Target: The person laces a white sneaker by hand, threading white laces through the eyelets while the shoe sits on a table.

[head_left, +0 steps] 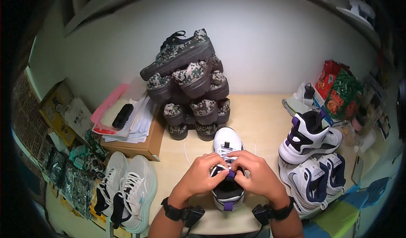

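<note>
A white sneaker (227, 137) with a dark lining and a purple heel tab (228, 206) stands on the table before me, its toe pointing away. My left hand (206, 174) and my right hand (255, 173) meet over its tongue. The fingers of both are closed in a pinch on the white shoelace (221, 167) at the upper eyelets, beside the purple part of the tongue (231, 174). Loose lace ends trail out on either side of the shoe. My fingers partly hide the lacing. A black strap with a small device sits on each wrist.
Camouflage shoes (186, 54) are stacked at the back. Left stand a cardboard box (152, 143) with papers and a pair of pale sneakers (137, 187). On the right are a white-purple high-top (311, 138), white-navy sneakers (308, 185), a phone (357, 170) and red-green bags (340, 90).
</note>
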